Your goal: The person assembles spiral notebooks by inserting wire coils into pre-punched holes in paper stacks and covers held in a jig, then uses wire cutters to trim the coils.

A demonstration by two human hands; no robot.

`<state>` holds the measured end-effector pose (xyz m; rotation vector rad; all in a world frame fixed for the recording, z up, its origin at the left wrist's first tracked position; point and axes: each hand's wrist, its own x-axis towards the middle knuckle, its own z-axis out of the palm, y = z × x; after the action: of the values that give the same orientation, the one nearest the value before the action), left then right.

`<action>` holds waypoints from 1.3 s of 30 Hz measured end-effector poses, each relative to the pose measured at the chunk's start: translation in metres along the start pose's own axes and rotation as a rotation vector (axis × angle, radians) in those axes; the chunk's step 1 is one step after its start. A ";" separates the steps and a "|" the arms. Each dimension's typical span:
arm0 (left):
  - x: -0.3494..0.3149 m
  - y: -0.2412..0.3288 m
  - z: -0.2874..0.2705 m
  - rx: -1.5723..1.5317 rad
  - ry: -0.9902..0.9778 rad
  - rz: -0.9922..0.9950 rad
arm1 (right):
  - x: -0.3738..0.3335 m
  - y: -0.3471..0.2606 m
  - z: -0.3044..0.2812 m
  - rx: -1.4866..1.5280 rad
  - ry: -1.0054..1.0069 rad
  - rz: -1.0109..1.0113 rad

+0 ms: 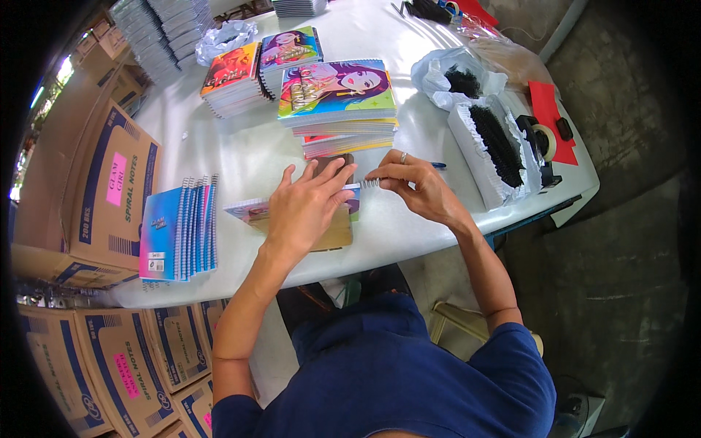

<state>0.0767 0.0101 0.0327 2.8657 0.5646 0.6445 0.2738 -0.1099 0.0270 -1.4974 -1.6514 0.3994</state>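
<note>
A notebook (255,209) lies under my left hand (308,204) at the middle of the table's near edge. My left fingers stretch over it, with thumb and forefinger closed about its bound edge. A spiral binding coil (371,183) sticks out at the right end of that edge. My right hand (415,184), with a ring on one finger, pinches the coil's outer end. Brown board (334,232) shows beneath the left hand; part of the notebook is hidden by the hand.
Stacked colourful notebooks (332,91) stand just beyond my hands. Blue spiral notebooks (171,230) stand at the left beside a carton (109,179). On the right are a white box of black coils (496,146), a tape dispenser (544,142) and a pen (437,165).
</note>
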 end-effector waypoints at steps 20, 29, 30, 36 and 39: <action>-0.008 0.009 0.005 -0.043 0.053 0.051 | -0.001 -0.023 0.006 -0.172 -0.070 -0.111; -0.013 0.014 -0.002 0.005 -0.092 0.068 | 0.042 0.010 -0.018 0.263 -0.612 0.247; -0.012 0.012 -0.003 0.056 -0.075 0.077 | 0.051 0.029 -0.011 0.190 -0.508 0.187; -0.002 0.014 0.002 0.025 -0.139 0.122 | 0.069 0.120 0.073 -0.351 -0.309 -0.440; 0.010 0.013 -0.009 -0.018 -0.397 -0.018 | 0.068 0.105 0.069 -0.387 -0.323 -0.271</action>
<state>0.0853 0.0025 0.0479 2.8512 0.5155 0.0681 0.2961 -0.0021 -0.0646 -1.5071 -2.2570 0.1830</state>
